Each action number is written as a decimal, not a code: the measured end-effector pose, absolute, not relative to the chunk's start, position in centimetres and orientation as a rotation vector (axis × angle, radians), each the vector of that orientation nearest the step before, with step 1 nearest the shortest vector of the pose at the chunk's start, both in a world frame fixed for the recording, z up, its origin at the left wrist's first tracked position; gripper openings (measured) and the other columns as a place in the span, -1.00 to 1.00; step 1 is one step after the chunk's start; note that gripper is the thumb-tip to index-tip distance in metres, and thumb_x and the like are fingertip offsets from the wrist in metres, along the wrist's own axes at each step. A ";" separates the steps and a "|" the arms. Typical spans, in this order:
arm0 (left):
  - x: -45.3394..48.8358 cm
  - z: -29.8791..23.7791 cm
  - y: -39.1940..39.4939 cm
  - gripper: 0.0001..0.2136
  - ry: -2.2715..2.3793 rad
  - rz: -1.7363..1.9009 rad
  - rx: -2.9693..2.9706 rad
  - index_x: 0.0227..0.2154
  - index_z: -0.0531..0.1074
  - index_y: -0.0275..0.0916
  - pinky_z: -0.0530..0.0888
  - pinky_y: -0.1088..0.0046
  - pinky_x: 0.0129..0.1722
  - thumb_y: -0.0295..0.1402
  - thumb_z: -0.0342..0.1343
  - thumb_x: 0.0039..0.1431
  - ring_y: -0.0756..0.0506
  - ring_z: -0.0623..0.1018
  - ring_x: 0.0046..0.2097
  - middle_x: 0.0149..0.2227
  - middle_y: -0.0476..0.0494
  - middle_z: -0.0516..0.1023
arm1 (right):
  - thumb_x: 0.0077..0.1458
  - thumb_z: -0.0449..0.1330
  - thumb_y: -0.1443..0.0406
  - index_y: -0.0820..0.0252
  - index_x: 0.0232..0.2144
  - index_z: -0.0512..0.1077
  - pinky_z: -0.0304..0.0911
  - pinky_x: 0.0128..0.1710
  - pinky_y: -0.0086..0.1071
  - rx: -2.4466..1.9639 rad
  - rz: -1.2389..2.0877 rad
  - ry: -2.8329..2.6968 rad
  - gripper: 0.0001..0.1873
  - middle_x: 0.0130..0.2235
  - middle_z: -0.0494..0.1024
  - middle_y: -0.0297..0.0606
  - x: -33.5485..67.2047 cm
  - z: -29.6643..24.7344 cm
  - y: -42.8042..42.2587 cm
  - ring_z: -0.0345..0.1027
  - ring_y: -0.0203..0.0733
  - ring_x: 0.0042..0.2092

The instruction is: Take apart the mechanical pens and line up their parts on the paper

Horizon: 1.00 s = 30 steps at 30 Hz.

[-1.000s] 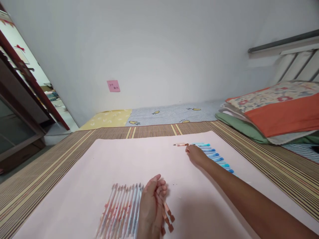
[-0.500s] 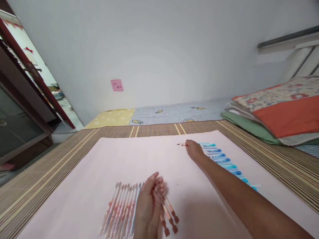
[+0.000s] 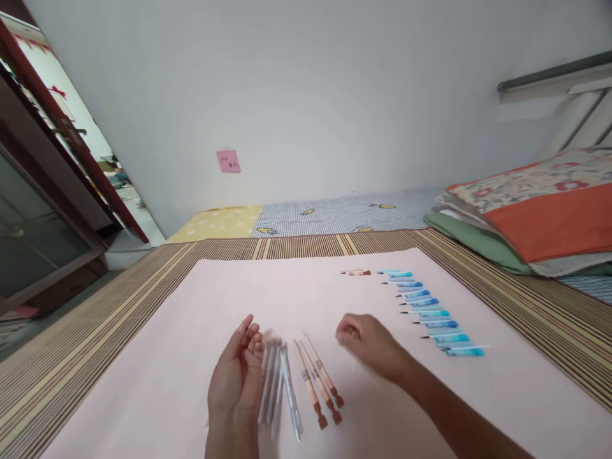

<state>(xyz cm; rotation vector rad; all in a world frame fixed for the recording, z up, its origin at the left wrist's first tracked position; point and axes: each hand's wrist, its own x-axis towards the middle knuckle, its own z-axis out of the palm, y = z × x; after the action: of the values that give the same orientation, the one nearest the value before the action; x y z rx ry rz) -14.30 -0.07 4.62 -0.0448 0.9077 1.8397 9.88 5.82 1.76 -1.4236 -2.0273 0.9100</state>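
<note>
My left hand point(image 3: 236, 376) is empty, its palm turned inward and its fingers loosely curled but apart, covering part of a row of clear, pale-patterned pens point(image 3: 271, 389). One pale blue pen point(image 3: 291, 395) lies slightly askew from that row. Three peach pens with brown ends point(image 3: 321, 389) lie fanned out between my hands. Above the paper, my right hand point(image 3: 368, 343) has its fingers folded in, with nothing seen in them. Farther off lies a single peach pen with a brown end point(image 3: 359, 273), left of a column of several blue pens point(image 3: 433, 312).
Large pale pink paper point(image 3: 229, 287) covers much of a striped mat point(image 3: 157, 280). Folded bedding point(image 3: 549, 217) is stacked at the right. Behind the mat are patterned cloth point(image 3: 325, 217) and a wall with a pink sticky note point(image 3: 228, 161).
My right hand has let go of the peach pen at the far side and come back toward me. My left hand has shifted left, baring the three peach pens.
</note>
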 end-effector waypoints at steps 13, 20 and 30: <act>-14.5 3.7 0.2 -0.85 0.918 1.827 -0.077 -0.23 0.51 -0.45 0.50 0.65 -0.56 -0.63 0.04 0.25 0.06 0.49 -0.53 -0.48 -0.14 0.53 | 0.01 0.04 0.53 0.23 -0.28 0.48 0.13 -0.22 -0.32 -1.793 0.428 -2.362 -0.71 -0.23 0.58 -0.11 4.3 -0.9 1.5 0.44 -0.06 -0.15; -13.3 3.3 0.5 -0.85 0.914 1.792 -0.037 -0.26 0.52 -0.44 0.48 0.62 -0.59 -0.64 0.06 0.20 0.05 0.48 -0.56 -0.49 -0.13 0.53 | 0.02 0.08 0.50 0.23 -0.30 0.49 0.13 -0.10 -0.22 -1.679 0.294 -2.398 -0.76 -0.20 0.55 -0.09 4.0 -2.3 1.5 0.38 0.04 -0.09; -11.6 1.7 1.0 -0.88 1.018 1.730 0.192 -0.23 0.54 -0.41 0.45 0.61 -0.52 -0.52 0.17 0.18 0.05 0.51 -0.48 -0.40 -0.16 0.56 | 0.07 0.20 0.26 0.16 -0.43 0.43 0.07 -0.46 -0.41 -1.211 1.256 -1.612 -0.91 -0.51 0.39 -0.39 9.2 2.5 3.1 0.23 -0.27 -0.45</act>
<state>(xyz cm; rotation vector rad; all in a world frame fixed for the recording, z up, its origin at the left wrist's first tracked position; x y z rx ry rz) -11.58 0.99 1.70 0.1923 1.0179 1.7296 9.16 3.10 2.48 -1.2112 -1.6116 1.2561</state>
